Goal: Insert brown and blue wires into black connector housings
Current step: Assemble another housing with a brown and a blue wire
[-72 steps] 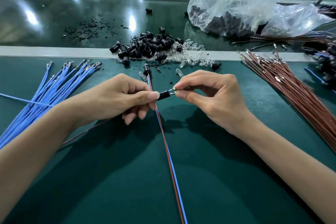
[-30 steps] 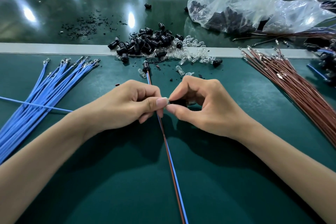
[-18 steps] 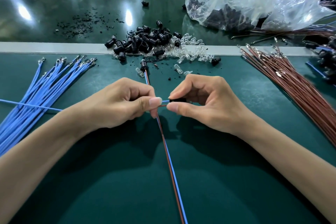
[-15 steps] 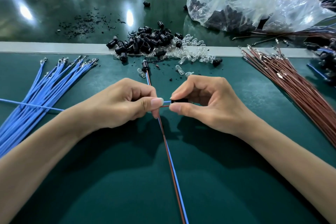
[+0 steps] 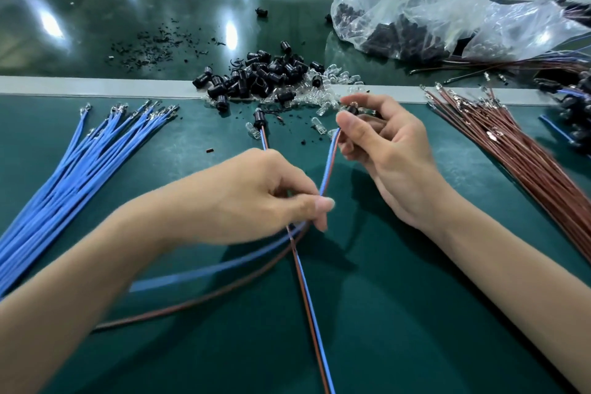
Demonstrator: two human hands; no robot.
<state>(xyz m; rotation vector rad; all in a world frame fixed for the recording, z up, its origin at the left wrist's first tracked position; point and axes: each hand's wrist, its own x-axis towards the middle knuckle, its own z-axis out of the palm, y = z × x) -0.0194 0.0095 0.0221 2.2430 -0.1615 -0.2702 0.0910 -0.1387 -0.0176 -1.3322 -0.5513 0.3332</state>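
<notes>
Our right hand [image 5: 390, 157] pinches the black housing [image 5: 352, 110]; our left hand [image 5: 256, 198] pinches its limp, light wires [image 5: 327, 166]; we would grip nearer the right fingertips [image 5: 347, 122].

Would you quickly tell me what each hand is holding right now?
Left hand: closed, pinching the blue and brown wire pair.
Right hand: closed, holding the black connector housing.
</notes>
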